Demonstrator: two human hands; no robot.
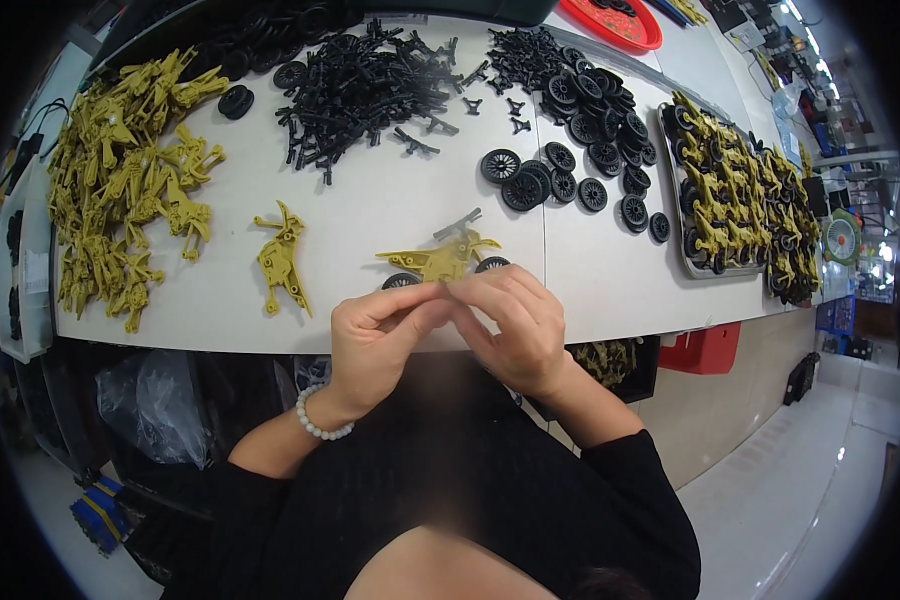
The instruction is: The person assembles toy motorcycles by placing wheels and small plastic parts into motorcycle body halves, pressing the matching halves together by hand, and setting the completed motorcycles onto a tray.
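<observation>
At the table's near edge, a yellow plastic toy motorcycle body (433,264) lies just beyond my fingertips. One black spoked wheel (400,282) shows at its left and another black wheel (491,265) at its right, both partly hidden by my hands. A dark fork-like piece (457,225) sits at its top. My left hand (382,332) and my right hand (518,328) meet in front of it, thumbs and fingers pinched together. Whatever is between the fingertips is hidden. To the left, a separate yellow body half (282,260) rests alone on the tabletop.
Yellow body parts (120,180) are heaped at the left. Black fork pieces (355,95) pile up at the back, with loose black wheels (562,187) right of them. A metal tray (698,268) of assembled toy motorcycles stands at the right; a red tray (620,28) lies far back.
</observation>
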